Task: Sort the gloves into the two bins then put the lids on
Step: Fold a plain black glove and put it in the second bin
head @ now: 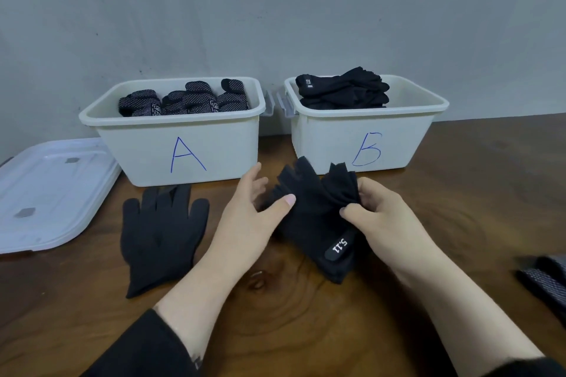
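Note:
A black fingerless glove (315, 220) with a white "5.11" tag lies on the wooden table in front of bin B (361, 144). My right hand (376, 211) pinches its right edge. My left hand (248, 208) holds its left side, thumb on top of the fabric. A black full-finger glove (159, 236) lies flat to the left, in front of bin A (183, 147). Bin A holds several dotted black gloves (186, 99). Bin B holds a stack of fingerless gloves (343, 90). Clear lids (46, 193) lie at the left.
A grey wall stands right behind the two bins. A dark dotted glove (545, 281) shows at the right edge of the table. The wooden tabletop (291, 330) stretches toward me between my forearms.

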The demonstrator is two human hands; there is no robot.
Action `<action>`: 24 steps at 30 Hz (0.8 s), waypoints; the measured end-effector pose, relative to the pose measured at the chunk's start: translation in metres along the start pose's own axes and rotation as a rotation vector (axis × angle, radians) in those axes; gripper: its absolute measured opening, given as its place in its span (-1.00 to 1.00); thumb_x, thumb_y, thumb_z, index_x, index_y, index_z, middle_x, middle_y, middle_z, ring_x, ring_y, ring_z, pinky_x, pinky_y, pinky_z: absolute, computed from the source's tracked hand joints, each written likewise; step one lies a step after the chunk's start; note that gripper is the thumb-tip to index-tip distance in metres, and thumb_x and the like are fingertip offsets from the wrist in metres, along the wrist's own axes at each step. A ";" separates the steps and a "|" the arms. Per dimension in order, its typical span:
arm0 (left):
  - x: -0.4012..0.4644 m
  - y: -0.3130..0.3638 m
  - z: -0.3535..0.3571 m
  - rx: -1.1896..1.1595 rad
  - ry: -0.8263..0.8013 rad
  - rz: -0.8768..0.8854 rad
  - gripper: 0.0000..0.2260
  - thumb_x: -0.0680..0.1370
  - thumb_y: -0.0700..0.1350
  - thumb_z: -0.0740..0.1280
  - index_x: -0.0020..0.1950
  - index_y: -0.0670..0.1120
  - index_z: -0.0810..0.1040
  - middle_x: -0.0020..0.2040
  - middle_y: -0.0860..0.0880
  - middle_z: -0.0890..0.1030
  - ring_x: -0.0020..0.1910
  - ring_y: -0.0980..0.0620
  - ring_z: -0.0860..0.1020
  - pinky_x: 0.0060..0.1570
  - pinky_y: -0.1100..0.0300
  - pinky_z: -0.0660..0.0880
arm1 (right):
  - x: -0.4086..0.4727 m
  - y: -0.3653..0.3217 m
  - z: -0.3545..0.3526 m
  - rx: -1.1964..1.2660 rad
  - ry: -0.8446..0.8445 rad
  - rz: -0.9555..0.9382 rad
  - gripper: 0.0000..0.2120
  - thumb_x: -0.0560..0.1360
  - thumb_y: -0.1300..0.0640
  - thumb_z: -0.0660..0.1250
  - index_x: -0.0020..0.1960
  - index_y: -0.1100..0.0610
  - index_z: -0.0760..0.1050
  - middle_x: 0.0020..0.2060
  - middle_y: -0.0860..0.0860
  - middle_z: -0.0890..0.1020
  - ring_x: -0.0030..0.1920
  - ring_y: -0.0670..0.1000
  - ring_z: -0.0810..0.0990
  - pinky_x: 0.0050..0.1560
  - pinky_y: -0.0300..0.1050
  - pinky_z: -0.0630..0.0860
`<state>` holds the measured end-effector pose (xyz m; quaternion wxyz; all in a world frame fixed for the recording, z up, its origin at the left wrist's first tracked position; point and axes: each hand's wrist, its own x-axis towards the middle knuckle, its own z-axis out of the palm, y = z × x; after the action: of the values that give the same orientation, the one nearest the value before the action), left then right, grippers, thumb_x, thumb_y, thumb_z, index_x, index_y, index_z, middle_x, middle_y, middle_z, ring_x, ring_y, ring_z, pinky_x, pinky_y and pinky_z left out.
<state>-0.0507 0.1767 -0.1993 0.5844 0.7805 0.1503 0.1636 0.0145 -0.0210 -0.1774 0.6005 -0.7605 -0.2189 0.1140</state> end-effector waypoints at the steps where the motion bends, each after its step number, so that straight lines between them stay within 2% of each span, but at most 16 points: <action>1: 0.001 0.002 -0.001 -0.081 -0.024 -0.029 -0.30 0.51 0.08 0.46 0.57 0.18 0.20 0.28 0.24 0.56 0.27 0.27 0.50 0.34 0.18 0.39 | -0.001 -0.001 -0.001 -0.002 -0.038 -0.008 -0.76 0.56 0.34 0.25 0.03 0.07 0.62 -0.07 -0.02 0.73 0.00 -0.01 0.70 0.02 -0.09 0.59; 3: 0.001 0.007 -0.002 -0.226 -0.108 -0.091 -0.40 0.52 0.03 0.45 0.53 0.14 0.31 0.18 0.15 0.65 0.18 0.21 0.59 0.30 0.11 0.47 | -0.002 -0.002 -0.003 -0.024 -0.093 -0.016 -0.75 0.56 0.36 0.26 0.04 0.07 0.62 -0.05 -0.01 0.73 0.03 0.01 0.69 0.05 -0.08 0.59; 6: -0.002 0.013 -0.002 -0.414 -0.327 -0.167 -0.71 0.59 -0.09 0.37 0.31 -0.07 0.58 0.19 -0.08 0.67 0.20 -0.02 0.63 0.31 -0.03 0.49 | -0.002 -0.003 -0.004 -0.041 -0.120 -0.005 -0.76 0.55 0.35 0.28 -0.02 0.07 0.62 -0.06 -0.01 0.72 -0.01 -0.01 0.69 0.00 -0.13 0.57; 8: -0.003 0.012 0.000 -0.503 -0.351 -0.226 -0.79 0.59 -0.13 0.37 0.21 -0.13 0.62 0.16 -0.15 0.68 0.19 -0.12 0.63 0.32 -0.10 0.48 | -0.001 -0.001 -0.005 -0.023 -0.105 0.015 -0.81 0.54 0.34 0.32 -0.02 0.10 0.62 -0.05 0.04 0.72 -0.02 0.04 0.70 0.03 -0.07 0.59; 11: -0.002 0.010 0.001 -0.584 -0.295 -0.236 -0.80 0.59 -0.12 0.38 0.19 -0.14 0.61 0.14 -0.16 0.68 0.18 -0.14 0.63 0.31 -0.13 0.48 | 0.001 0.000 -0.006 0.177 -0.046 0.099 -0.90 0.54 0.25 0.40 0.04 0.15 0.63 -0.03 0.16 0.70 -0.11 0.05 0.69 -0.06 -0.10 0.59; 12: -0.001 0.009 0.001 -0.589 -0.259 -0.224 -0.79 0.59 -0.12 0.39 0.20 -0.14 0.60 0.14 -0.15 0.68 0.17 -0.13 0.64 0.30 -0.14 0.49 | 0.001 0.000 -0.005 0.296 -0.032 0.148 -0.86 0.54 0.17 0.42 0.09 0.14 0.64 -0.01 0.15 0.70 -0.09 0.05 0.69 -0.06 -0.09 0.59; 15: 0.001 0.008 0.002 -0.599 -0.129 -0.165 -0.80 0.58 -0.10 0.40 0.19 -0.08 0.61 0.12 -0.07 0.70 0.15 -0.06 0.65 0.25 -0.11 0.53 | -0.001 0.000 -0.002 0.647 0.001 0.244 -0.55 0.53 -0.08 0.35 0.29 0.18 0.59 0.21 0.14 0.67 0.21 0.13 0.66 0.24 0.10 0.55; 17: 0.003 0.008 0.003 -0.585 -0.051 -0.125 -0.82 0.57 -0.07 0.41 0.16 -0.03 0.62 0.10 -0.04 0.70 0.14 -0.05 0.65 0.22 -0.10 0.55 | -0.006 -0.006 0.003 0.793 -0.011 0.281 -0.48 0.55 -0.14 0.28 0.35 0.19 0.55 0.25 0.15 0.64 0.26 0.13 0.63 0.27 0.12 0.56; 20: 0.006 0.008 0.006 -0.538 0.031 -0.073 -0.87 0.55 -0.04 0.43 0.08 0.00 0.63 0.05 -0.01 0.70 0.10 -0.03 0.66 0.17 -0.10 0.58 | -0.016 -0.009 0.017 0.741 -0.105 0.280 -0.61 0.63 0.00 0.25 0.38 0.14 0.52 0.28 0.08 0.64 0.29 0.09 0.62 0.33 0.10 0.51; 21: 0.006 0.009 0.008 -0.528 0.046 -0.057 -0.88 0.55 -0.04 0.43 0.07 0.00 0.63 0.03 -0.01 0.70 0.08 -0.03 0.66 0.15 -0.09 0.60 | -0.017 -0.008 0.020 0.682 -0.076 0.286 -0.67 0.62 0.08 0.29 0.36 0.12 0.53 0.25 0.06 0.66 0.25 0.10 0.64 0.31 0.14 0.52; 24: 0.009 0.010 0.010 -0.492 0.064 -0.013 -0.90 0.56 -0.05 0.42 0.05 -0.01 0.62 -0.02 0.02 0.71 0.03 0.01 0.67 0.07 -0.02 0.63 | -0.016 -0.007 0.019 0.524 0.153 0.266 -0.77 0.58 0.25 0.37 0.23 0.14 0.60 0.13 0.07 0.71 0.11 0.12 0.71 0.14 0.21 0.62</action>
<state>-0.0379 0.1687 -0.1916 0.7528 0.6080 0.1293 0.2165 -0.0099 -0.0106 -0.1766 0.7707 -0.6081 -0.0348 0.1868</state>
